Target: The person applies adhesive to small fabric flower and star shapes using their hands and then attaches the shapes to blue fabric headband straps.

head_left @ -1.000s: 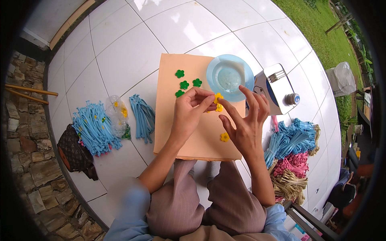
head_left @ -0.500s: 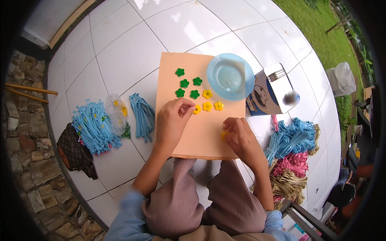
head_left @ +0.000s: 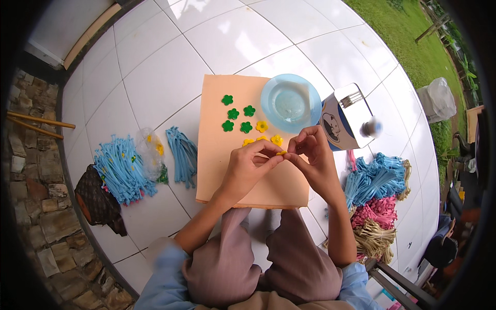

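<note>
Over the peach-coloured board point(head_left: 217, 175), my left hand point(head_left: 250, 168) and my right hand point(head_left: 316, 165) meet fingertip to fingertip. Between them is a small yellow flower-shaped piece point(head_left: 281, 153), seen edge-on and pinched from both sides. Just beyond my fingers lie several yellow flower pieces point(head_left: 262, 126), some partly covered by my left hand. Farther left on the board is a group of green flower pieces point(head_left: 233, 113). A light blue plate point(head_left: 267, 98) rests on the board's far right corner, close to my right hand.
Right of the board stands a tin box point(head_left: 343, 121) with a spool on top. Bundles of blue cords point(head_left: 380, 175), pink cords point(head_left: 373, 212) and beige cords point(head_left: 373, 240) lie nearby. Leftward are more blue cords point(head_left: 121, 168), a clear plastic bag point(head_left: 150, 155) and a brown pouch point(head_left: 95, 194).
My right hand has brought a yellow flower piece up and left to my left hand. My left hand has moved right and down, off the flower on the board, to meet it.
</note>
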A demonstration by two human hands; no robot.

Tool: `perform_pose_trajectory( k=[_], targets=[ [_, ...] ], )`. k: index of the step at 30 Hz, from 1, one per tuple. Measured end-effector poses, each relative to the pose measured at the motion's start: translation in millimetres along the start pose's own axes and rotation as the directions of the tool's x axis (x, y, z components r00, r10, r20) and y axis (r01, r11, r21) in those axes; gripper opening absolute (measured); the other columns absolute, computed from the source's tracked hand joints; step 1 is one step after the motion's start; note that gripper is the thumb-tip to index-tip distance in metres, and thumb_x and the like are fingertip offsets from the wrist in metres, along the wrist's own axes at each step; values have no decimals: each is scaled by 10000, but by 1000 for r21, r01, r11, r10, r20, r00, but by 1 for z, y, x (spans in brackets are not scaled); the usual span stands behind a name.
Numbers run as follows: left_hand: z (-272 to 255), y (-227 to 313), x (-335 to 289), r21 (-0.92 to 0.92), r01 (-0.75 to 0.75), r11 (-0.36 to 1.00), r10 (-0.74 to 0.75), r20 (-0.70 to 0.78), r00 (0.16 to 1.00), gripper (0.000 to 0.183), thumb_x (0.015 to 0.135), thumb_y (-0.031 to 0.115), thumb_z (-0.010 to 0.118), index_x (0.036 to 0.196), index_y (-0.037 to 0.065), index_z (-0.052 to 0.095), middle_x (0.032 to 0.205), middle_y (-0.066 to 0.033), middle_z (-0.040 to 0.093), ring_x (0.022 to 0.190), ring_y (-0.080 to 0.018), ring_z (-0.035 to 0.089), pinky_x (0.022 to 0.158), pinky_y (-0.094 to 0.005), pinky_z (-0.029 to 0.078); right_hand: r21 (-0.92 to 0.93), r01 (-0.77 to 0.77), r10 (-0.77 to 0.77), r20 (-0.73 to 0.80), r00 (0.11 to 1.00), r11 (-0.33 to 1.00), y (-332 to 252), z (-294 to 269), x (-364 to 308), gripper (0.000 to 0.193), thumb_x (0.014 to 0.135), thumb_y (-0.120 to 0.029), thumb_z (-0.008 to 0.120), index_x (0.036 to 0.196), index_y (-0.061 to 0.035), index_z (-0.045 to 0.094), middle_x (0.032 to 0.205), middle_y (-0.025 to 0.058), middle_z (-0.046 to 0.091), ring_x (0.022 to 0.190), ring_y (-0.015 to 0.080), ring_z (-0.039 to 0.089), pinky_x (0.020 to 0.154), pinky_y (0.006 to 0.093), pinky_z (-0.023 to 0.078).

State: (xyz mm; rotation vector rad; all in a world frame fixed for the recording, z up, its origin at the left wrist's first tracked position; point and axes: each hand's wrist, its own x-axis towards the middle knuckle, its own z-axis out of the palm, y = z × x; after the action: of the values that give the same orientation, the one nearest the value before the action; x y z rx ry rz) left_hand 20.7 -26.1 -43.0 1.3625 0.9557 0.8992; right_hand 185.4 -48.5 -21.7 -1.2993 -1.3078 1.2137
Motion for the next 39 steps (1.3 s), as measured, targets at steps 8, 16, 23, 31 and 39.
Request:
perform_pose_trajectory(
  k=[8,16,23,31,39],
  targets=[
    [-2,-1,8,80,71,994,-60,-138,989,148,787,-5,642,927,-26,600,840,-94,658,764,-143,657,677,-254,561,-902,173,-366,17,930,397,18,-14,21,325,754,-239,679,1042,-122,585,1243,97,401,1151,319,344,960,474,266],
    [-7,-5,11,26,71,997,-65,-180,981,137,798,-19,624,931,-39,600,850,-87,656,770,-124,643,687,-246,557,-931,177,-405,35,914,319,27,-9,23,311,738,-279,691,987,-109,615,1247,106,404,1146,320,352,962,474,265],
    [-12,-7,17,-53,80,995,-87,-162,983,172,823,8,608,980,-61,604,910,-104,646,798,-137,629,725,-250,544,-907,113,-442,-87,893,407,16,-6,19,283,736,-205,691,1002,-139,619,1249,101,406,1146,324,352,953,474,285],
    [-14,-1,19,-166,105,981,-127,-133,983,211,841,64,611,1021,-46,617,932,-105,652,807,-133,634,738,-251,541,-856,278,-484,37,874,436,-1,15,-7,406,660,-120,712,1049,-185,617,1278,97,392,1139,316,355,965,487,287],
    [-12,0,18,-216,97,972,-129,-138,982,204,842,54,607,1022,-44,616,943,-106,650,814,-138,635,737,-255,543,-879,268,-484,49,874,394,2,16,-4,403,654,-121,714,1037,-202,619,1273,93,396,1145,304,352,963,493,286]
  ],
)
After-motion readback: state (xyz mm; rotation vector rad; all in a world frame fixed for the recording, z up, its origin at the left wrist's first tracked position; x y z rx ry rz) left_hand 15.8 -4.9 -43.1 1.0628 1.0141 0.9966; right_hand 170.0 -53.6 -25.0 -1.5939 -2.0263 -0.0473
